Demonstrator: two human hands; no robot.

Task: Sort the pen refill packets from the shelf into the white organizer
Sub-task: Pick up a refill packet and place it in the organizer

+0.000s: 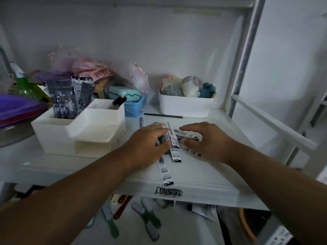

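Several pen refill packets [174, 147] lie in a loose heap on the white shelf [203, 172], one long packet [165, 171] reaching toward the front edge. My left hand [148, 142] lies over the heap's left side, its fingers curled round a few packets. My right hand [203, 140] hovers at the heap's right side with fingers bent and thumb near the packets; I cannot tell if it holds any. The white organizer [79, 131] stands to the left, with several dark packets [70, 98] upright in its back compartment. One more packet [141, 119] lies beside the organizer.
A white bin [185, 106] of soft items stands at the back right, a thin dark stick [163, 115] in front of it. A blue basket [134, 106] and pink bags sit behind the organizer. Purple folders lie far left. Scissors and tools are scattered on the shelf below.
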